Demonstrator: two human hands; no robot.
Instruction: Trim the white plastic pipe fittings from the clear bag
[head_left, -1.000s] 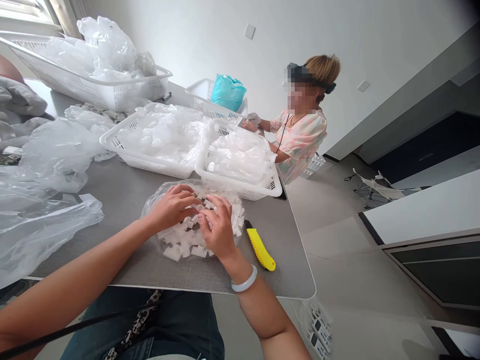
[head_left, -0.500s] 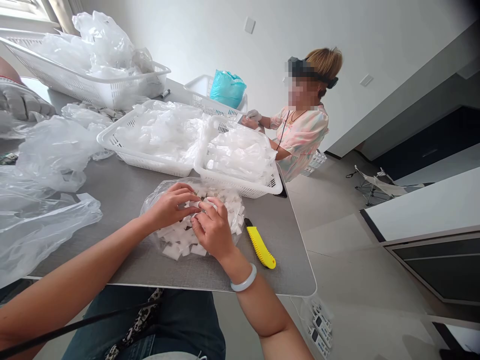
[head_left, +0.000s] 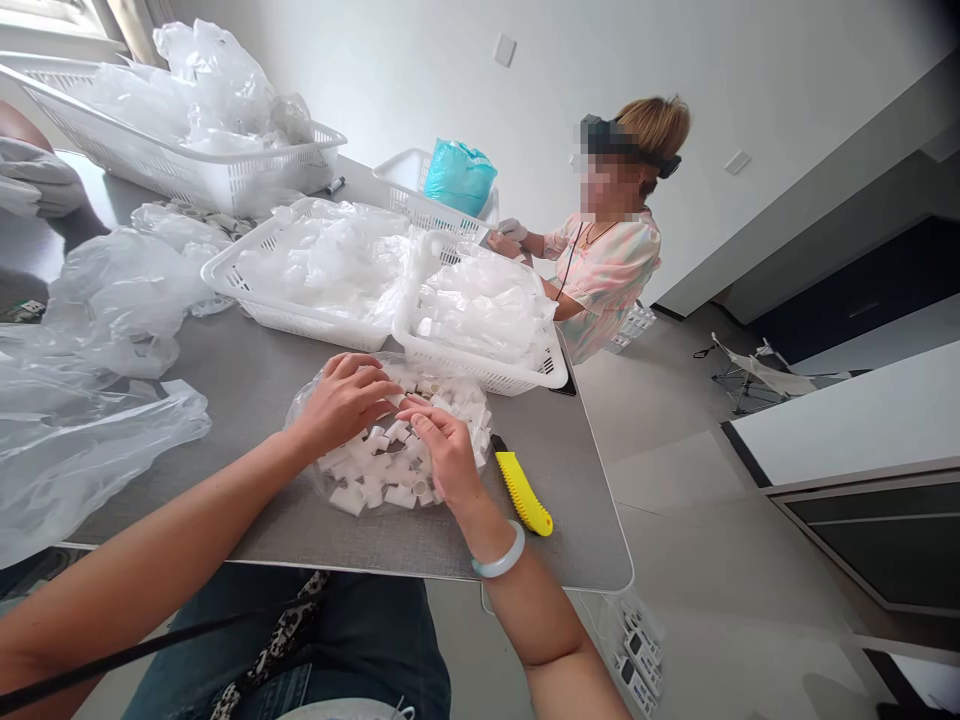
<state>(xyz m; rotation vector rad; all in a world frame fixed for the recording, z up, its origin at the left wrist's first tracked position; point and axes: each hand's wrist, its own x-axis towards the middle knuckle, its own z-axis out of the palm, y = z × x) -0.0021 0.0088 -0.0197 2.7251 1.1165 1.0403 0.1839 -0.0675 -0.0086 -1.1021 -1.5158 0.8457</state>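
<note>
Mid-handling, the left hand point(head_left: 351, 398) pinches a white piece point(head_left: 395, 399) beside the right hand point(head_left: 450, 455), whose hold is unclear; steadiness seems needed next.

We see a plain white wall point(head_left: 420, 70) bearing two small pale plates point(head_left: 505, 50), with daylight entering by a window point(head_left: 52, 20) at upper left. Beyond the grey tabletop point(head_left: 581, 480), a light-coloured folding seat point(head_left: 761, 374) stands on smooth grey floor point(head_left: 675, 470).

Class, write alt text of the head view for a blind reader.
Left hand and right hand meet at a small white piece, above a clear bag of white pieces. A yellow knife lies to the right; behind are baskets of plastic bags.
</note>
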